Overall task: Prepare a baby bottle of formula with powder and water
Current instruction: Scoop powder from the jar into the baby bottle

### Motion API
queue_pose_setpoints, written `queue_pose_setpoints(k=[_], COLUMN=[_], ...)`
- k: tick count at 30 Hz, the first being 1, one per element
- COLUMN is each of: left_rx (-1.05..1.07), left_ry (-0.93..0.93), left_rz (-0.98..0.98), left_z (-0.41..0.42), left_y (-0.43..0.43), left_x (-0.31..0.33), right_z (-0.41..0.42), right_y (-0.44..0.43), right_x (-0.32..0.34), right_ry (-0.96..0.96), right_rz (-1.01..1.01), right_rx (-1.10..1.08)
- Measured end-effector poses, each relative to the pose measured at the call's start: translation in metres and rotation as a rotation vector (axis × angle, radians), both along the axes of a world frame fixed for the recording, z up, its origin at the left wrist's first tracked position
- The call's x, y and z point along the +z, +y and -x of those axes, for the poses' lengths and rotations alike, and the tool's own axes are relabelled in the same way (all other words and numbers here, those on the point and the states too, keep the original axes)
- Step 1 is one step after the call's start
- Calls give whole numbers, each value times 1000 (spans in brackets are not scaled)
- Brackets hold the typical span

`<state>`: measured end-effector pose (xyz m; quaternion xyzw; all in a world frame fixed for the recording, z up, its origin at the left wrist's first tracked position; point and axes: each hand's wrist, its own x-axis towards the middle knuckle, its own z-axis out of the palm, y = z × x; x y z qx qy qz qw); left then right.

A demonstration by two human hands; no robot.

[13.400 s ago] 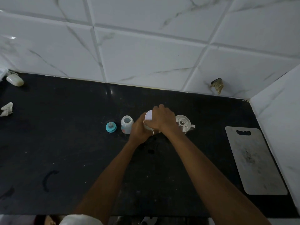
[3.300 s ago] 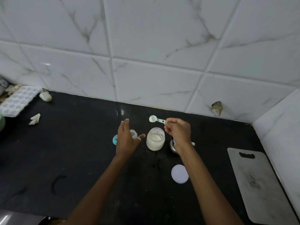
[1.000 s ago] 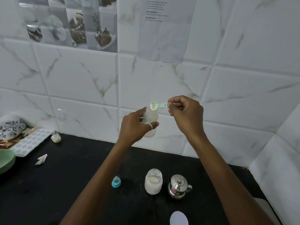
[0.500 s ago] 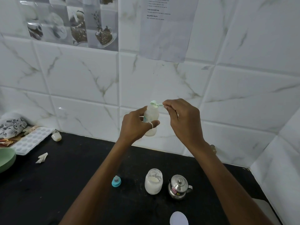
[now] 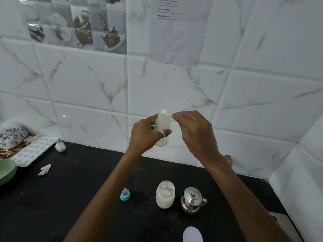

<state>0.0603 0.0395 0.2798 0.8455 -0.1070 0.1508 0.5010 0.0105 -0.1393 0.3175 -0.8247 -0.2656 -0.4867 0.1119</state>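
My left hand [image 5: 146,135] grips a small clear baby bottle [image 5: 162,127] and holds it up in front of the tiled wall. My right hand [image 5: 194,131] pinches the handle of a pale green scoop [image 5: 165,112], whose bowl is turned over on the bottle's mouth. Below on the black counter [image 5: 70,189] stand the open jar of white powder [image 5: 165,194], a small steel kettle [image 5: 192,200] to its right, and the blue bottle teat cap [image 5: 125,195] to its left. The jar's white lid [image 5: 192,234] lies near the front edge.
At the left sit a green bowl [image 5: 6,170], a white ice tray [image 5: 33,151], a crumpled paper scrap [image 5: 44,169] and a small white object [image 5: 60,147]. A cutting board's corner [image 5: 283,222] shows at the right. A paper sheet [image 5: 178,28] hangs on the wall.
The scoop has been tipped from level to upside down over the bottle's mouth. My right hand rolled over with it. The bottle stayed raised in my left hand.
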Motion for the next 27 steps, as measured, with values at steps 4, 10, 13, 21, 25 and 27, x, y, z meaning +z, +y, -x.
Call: queue_pose_setpoints(k=[4, 10, 13, 21, 25, 27], left_rx=[-4, 0, 1, 4, 4, 7], left_ry=[11, 14, 16, 22, 19, 22], left_rz=[0, -10, -15, -14, -19, -27], left_z=[-1, 0, 0, 2, 1, 0], left_y=[1, 2, 2, 4, 5, 5], left_x=[-1, -1, -2, -3, -5, -7], right_z=[1, 1, 1, -2, -1, -1], right_y=[1, 2, 3, 5, 7, 9], right_x=[0, -3, -3, -6, -6, -5], right_ry=[-6, 23, 22, 21, 9, 11], right_rz=[-18, 7, 17, -12, -55, -80], right_rx=[-5, -4, -6, -8, 12, 16])
